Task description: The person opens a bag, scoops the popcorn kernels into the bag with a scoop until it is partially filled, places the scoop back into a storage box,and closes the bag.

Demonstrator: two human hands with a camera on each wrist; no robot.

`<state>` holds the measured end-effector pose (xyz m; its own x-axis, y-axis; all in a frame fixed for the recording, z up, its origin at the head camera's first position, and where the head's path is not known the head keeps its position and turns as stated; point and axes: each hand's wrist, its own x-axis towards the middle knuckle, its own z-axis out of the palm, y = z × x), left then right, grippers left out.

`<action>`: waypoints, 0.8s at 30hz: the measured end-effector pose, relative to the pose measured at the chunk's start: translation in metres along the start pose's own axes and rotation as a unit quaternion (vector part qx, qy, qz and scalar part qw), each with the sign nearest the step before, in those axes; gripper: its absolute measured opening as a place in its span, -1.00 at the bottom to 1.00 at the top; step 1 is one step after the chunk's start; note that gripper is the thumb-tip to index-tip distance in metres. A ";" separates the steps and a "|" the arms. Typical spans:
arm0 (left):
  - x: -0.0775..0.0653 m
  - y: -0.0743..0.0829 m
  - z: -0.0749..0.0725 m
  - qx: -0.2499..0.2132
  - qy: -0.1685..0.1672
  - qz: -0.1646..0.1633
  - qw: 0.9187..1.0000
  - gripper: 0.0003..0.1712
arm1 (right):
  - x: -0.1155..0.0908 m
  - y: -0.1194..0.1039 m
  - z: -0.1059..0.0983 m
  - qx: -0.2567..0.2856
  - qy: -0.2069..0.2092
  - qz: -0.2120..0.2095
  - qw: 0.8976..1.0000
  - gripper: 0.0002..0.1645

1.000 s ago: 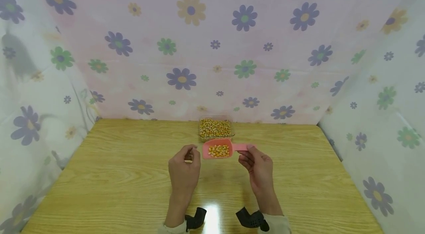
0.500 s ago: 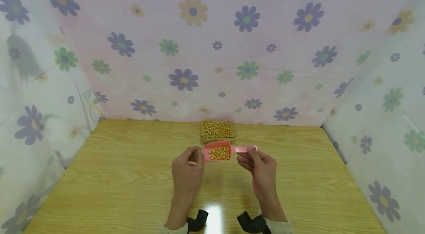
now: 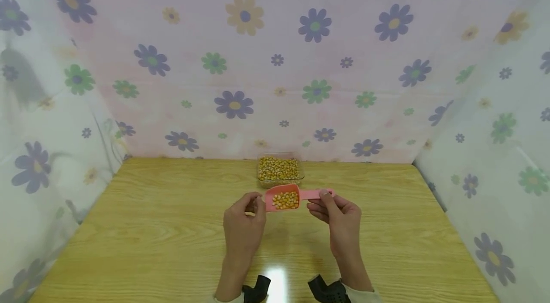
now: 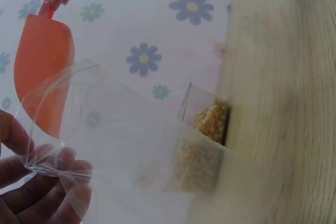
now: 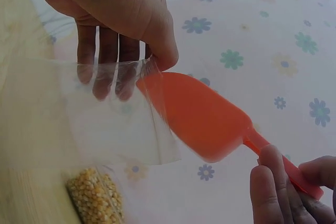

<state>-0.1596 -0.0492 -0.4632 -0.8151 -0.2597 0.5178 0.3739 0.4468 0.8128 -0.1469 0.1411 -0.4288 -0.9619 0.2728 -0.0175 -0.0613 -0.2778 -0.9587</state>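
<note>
Kernels [image 3: 285,200] sit in a loaded scoop [image 5: 199,119]; clear bag [image 5: 105,129] shows none inside

Judged by how things lie, the work in hand is about halfway through one transfer: the scoop is filled and brought to the bag, and the emptying is not yet done.

The right hand [image 3: 343,222] pinches the scoop's handle between thumb and fingers, out near its end. The scoop lies between the two hands, open side up, tip towards the left, its load gathered nearer the handle.

The left hand [image 3: 244,223] pinches the edge of the bag, which hangs limp below it towards the table [image 3: 163,226]. The scoop's tip is just beside the left thumb and partly covered by film; whether it is truly within the mouth I cannot tell.

Beyond both hands, and between them, a clear container [image 4: 197,100] holds a good deal more corn [image 3: 278,168]. In the left wrist view some of that shows through the film, but it appears to be behind the bag.

What seems left is tipping the scoop; whether further scoopfuls are wanted cannot be told.
</note>
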 end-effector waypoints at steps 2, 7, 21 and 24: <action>-0.001 0.001 0.000 -0.003 -0.002 -0.004 1.000 -0.87 | -0.001 -0.002 0.000 -0.004 0.000 -0.006 1.000 -0.65; -0.003 0.002 0.001 -0.006 -0.006 -0.005 1.000 -0.87 | -0.005 -0.006 0.002 -0.009 -0.003 -0.017 1.000 -0.63; 0.000 0.003 0.000 -0.001 -0.009 0.001 1.000 -0.87 | -0.009 -0.008 0.009 -0.022 0.000 -0.047 0.999 -0.62; 0.000 0.003 -0.001 0.005 -0.004 0.004 1.000 -0.87 | -0.009 -0.007 0.011 -0.024 -0.004 -0.042 0.999 -0.62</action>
<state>-0.1579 -0.0487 -0.4606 -0.8156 -0.2504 0.5216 0.3750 0.4578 0.8061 -0.1402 0.1307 -0.4185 -0.9557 0.2868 0.0663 -0.1301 -0.2096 -0.9691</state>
